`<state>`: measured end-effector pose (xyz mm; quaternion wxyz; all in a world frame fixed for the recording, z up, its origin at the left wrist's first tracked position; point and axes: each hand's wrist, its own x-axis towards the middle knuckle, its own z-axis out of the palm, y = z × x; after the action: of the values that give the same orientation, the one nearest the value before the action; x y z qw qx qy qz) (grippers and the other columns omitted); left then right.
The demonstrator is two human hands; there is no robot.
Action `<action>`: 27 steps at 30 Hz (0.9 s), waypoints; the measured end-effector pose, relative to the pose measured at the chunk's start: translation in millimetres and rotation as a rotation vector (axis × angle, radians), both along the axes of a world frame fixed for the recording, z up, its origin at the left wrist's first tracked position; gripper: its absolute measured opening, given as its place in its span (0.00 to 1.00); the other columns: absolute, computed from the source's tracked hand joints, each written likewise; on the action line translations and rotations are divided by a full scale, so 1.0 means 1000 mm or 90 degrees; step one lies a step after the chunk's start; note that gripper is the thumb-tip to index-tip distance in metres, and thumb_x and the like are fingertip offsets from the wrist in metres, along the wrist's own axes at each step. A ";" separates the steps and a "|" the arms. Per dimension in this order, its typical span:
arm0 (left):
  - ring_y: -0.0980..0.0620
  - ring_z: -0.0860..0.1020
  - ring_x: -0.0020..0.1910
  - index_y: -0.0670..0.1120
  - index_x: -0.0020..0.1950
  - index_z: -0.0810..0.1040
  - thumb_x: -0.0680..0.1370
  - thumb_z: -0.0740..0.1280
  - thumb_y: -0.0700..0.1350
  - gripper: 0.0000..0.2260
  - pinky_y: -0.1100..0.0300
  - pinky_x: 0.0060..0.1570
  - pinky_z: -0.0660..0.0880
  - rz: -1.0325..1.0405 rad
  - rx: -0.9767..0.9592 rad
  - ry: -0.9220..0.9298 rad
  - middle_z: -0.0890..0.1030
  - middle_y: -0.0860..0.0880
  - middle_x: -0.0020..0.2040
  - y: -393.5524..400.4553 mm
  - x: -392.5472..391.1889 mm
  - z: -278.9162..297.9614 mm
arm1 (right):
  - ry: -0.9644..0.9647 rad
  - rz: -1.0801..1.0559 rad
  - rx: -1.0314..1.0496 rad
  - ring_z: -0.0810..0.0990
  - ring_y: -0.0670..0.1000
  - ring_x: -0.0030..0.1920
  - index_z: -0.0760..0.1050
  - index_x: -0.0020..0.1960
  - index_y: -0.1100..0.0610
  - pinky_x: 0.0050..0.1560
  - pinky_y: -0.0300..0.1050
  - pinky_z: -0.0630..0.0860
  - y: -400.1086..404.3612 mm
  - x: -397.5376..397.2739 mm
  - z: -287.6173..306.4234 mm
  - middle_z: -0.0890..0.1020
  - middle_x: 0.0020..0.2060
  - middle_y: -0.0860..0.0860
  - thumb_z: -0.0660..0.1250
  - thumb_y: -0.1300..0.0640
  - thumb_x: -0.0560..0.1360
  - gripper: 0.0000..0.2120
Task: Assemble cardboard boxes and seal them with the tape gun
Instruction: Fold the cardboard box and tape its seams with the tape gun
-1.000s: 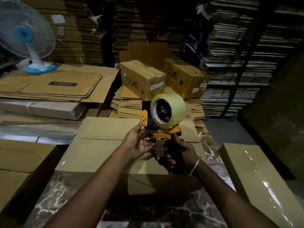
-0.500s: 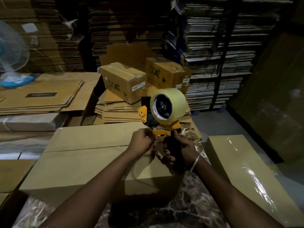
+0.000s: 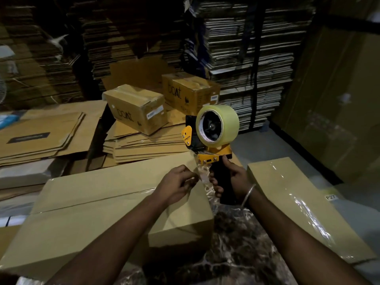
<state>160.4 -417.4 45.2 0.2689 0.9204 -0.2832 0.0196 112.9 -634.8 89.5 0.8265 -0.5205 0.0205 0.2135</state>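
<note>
A yellow and black tape gun (image 3: 207, 140) with a roll of clear tape (image 3: 223, 122) stands upright in front of me. My right hand (image 3: 232, 177) grips its black handle. My left hand (image 3: 176, 182) pinches the loose end of the tape (image 3: 202, 175) that hangs below the gun's yellow plate. Under both hands lies a plain closed cardboard box (image 3: 92, 202), its two top flaps meeting in a seam with a strip of tape near the middle.
A wrapped flat bundle (image 3: 298, 202) lies at the right. Two printed boxes (image 3: 135, 108) sit on stacked flat cardboard (image 3: 144, 145) behind. More flattened sheets (image 3: 41, 136) lie at the left. Tall stacks of cardboard (image 3: 246, 48) fill the back.
My left hand has closed on the tape end and drawn it down from the gun. The camera view has swung right, so the fan has left the frame.
</note>
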 end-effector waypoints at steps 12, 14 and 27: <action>0.47 0.77 0.57 0.48 0.55 0.81 0.74 0.60 0.45 0.14 0.49 0.61 0.71 -0.234 0.181 -0.146 0.81 0.51 0.57 -0.011 0.028 0.008 | 0.039 -0.005 0.003 0.66 0.51 0.24 0.73 0.42 0.62 0.29 0.44 0.62 -0.010 0.005 -0.007 0.70 0.32 0.55 0.56 0.34 0.74 0.29; 0.46 0.75 0.63 0.50 0.56 0.81 0.77 0.59 0.44 0.13 0.47 0.66 0.68 -0.270 0.195 -0.147 0.80 0.51 0.61 -0.010 0.035 0.000 | 0.043 -0.011 0.009 0.66 0.51 0.25 0.73 0.41 0.61 0.30 0.44 0.62 -0.011 0.005 -0.008 0.70 0.32 0.55 0.56 0.34 0.74 0.29; 0.49 0.68 0.69 0.49 0.57 0.80 0.82 0.50 0.57 0.21 0.35 0.72 0.52 -0.214 0.286 -0.026 0.79 0.51 0.59 -0.022 0.034 0.005 | 0.034 -0.045 0.047 0.67 0.50 0.24 0.72 0.42 0.61 0.28 0.42 0.66 -0.009 0.004 -0.016 0.71 0.32 0.55 0.56 0.34 0.74 0.29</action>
<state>194.7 -439.1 50.0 0.0519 0.8963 -0.4348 -0.0697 117.0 -644.2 73.5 0.8514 -0.4826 0.0525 0.1985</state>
